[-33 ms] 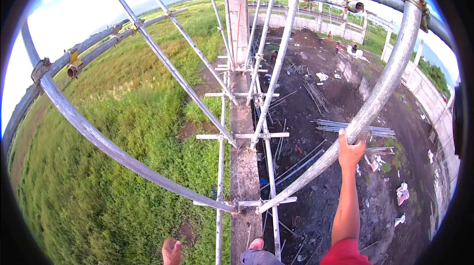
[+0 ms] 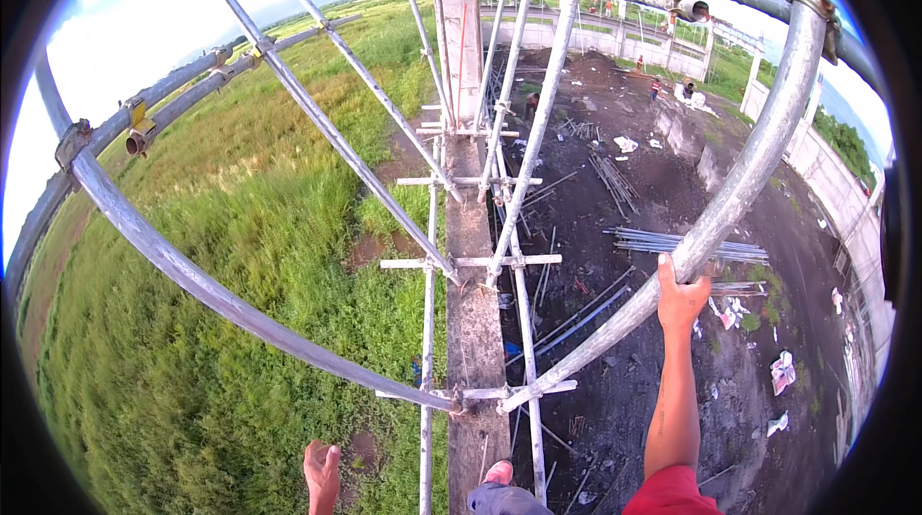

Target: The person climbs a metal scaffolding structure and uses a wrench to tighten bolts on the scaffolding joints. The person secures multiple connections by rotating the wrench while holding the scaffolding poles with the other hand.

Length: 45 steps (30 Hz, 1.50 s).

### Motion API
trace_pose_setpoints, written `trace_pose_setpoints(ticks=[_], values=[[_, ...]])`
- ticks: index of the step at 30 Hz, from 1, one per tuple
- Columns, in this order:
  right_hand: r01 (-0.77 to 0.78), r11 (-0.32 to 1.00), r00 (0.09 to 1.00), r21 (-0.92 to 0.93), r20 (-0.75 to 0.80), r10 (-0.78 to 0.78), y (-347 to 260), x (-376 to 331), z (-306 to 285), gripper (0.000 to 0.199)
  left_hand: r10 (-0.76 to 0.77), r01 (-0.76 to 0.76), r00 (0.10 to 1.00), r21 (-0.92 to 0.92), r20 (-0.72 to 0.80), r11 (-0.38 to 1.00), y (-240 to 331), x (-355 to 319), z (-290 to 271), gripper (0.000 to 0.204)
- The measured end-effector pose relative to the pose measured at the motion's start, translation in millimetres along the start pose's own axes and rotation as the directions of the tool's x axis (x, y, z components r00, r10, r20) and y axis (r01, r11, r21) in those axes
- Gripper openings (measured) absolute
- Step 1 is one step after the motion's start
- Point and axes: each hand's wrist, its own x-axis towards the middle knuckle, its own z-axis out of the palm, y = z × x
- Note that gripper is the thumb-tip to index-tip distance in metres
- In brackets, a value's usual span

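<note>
Grey metal curved down from two o'clock to near six: the thick pole [image 2: 740, 193] was clasped in the right grip [image 2: 683, 294] between three and four o'clock. The thumb [image 2: 665, 270] lay on the near side, pointing up along the metal, while the other fingers went round behind it and were mostly hidden. The right forearm [image 2: 671, 409] rose to it out of a red sleeve [image 2: 672, 494] at five o'clock.

At seven o'clock the left grip [image 2: 323, 479] was released, its fingers loosely curled in the air, with green grass [image 2: 240, 390] far below. A second pole [image 2: 240, 311] swept from ten o'clock down to near six, above that hand in the view and apart from it. The lower ends of both poles came down by a pale crossbar [image 2: 408, 394], one on either side of the middle.

A narrow concrete beam [image 2: 471, 337] ran from six o'clock up to a column [image 2: 464, 45] at twelve. A pink shoe [image 2: 498, 473] showed on the beam near six o'clock. On dark ground [image 2: 730, 400] lay a bundle of pipes [image 2: 687, 245] at three o'clock. A pale wall [image 2: 576, 39] stood at one o'clock.
</note>
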Motion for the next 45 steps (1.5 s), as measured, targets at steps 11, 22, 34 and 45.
trace_pose_setpoints(ticks=[11, 22, 34, 45], values=[[-0.095, 0.995, 0.990, -0.029, 0.102, 0.097, -6.2, -5.5, -11.9, 0.034, 0.003, -0.141, 0.952, -0.430, -0.307, 0.892, 158.7, 209.3, 41.7, 0.064], [-0.035, 0.999, 0.991, 0.004, 0.126, 0.035, -14.0, -3.1, -11.0, 0.035, 0.002, -0.138, 0.952, -0.423, -0.306, 0.896, 157.7, 210.1, 40.4, 0.021], [0.034, 0.924, 0.858, -0.381, 0.485, 0.169, 5.6, -68.4, -45.6, 0.043, -0.015, -0.155, 0.931, -0.429, -0.366, 0.890, 153.1, 212.3, 43.4, 0.020], [-0.065, 0.890, 0.185, -0.451, 0.871, 0.455, 50.8, -164.1, 176.1, 0.064, 0.035, -0.207, 0.905, -0.367, -0.423, 0.907, 152.0, 196.8, 47.4, 0.023]])
